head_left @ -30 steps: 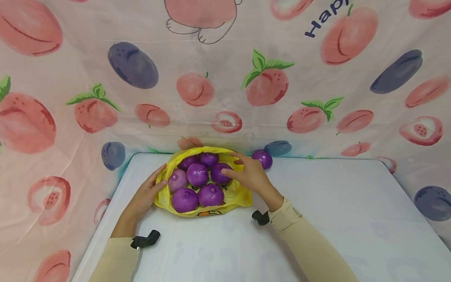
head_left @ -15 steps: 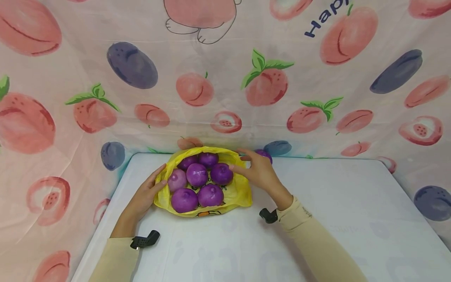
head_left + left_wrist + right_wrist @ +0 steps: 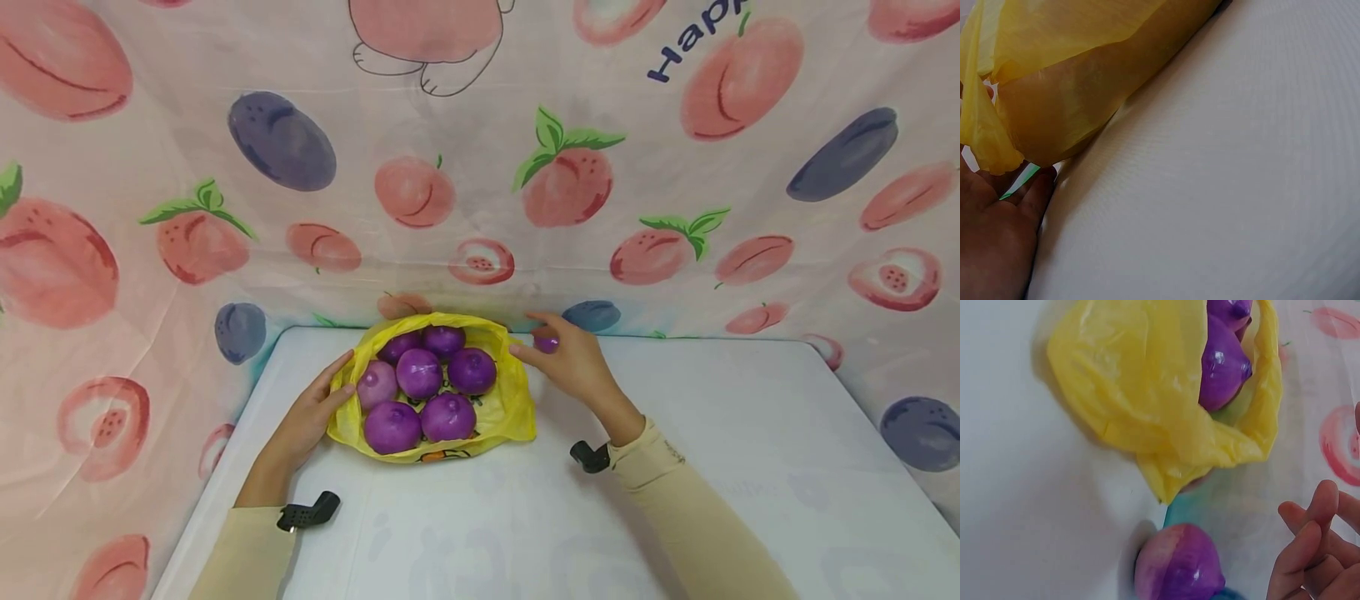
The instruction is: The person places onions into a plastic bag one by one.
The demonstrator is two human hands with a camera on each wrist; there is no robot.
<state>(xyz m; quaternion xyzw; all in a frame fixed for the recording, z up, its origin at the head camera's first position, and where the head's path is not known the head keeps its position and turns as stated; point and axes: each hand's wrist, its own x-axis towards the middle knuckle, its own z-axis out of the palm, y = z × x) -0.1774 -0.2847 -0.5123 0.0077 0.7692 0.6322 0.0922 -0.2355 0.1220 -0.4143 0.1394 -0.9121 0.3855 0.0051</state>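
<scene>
A yellow plastic bag [image 3: 517, 408] lies on the white table with its mouth facing up, and several purple onions [image 3: 420, 372] show inside. My left hand [image 3: 303, 421] rests along the bag's left side, fingers fairly straight against the plastic. In the left wrist view, part of that hand is hidden by the bag's hanging edge. My right hand [image 3: 573, 358] hovers to the right of the bag, thumb and fingers apart. Below it a loose purple onion [image 3: 1180, 565] sits on the table by the back edge. The right wrist view shows the fingers [image 3: 1322, 500] apart from this onion.
The white table [image 3: 712, 467] extends to the right and in front. Behind it hangs a pink cloth [image 3: 480, 200] printed with fruit. Black wrist cameras [image 3: 591, 457] sit on both wrists.
My right hand has moved right, from over the onions at the bag's mouth to above the loose onion, which it now mostly covers. My left hand and the bag stay put.
</scene>
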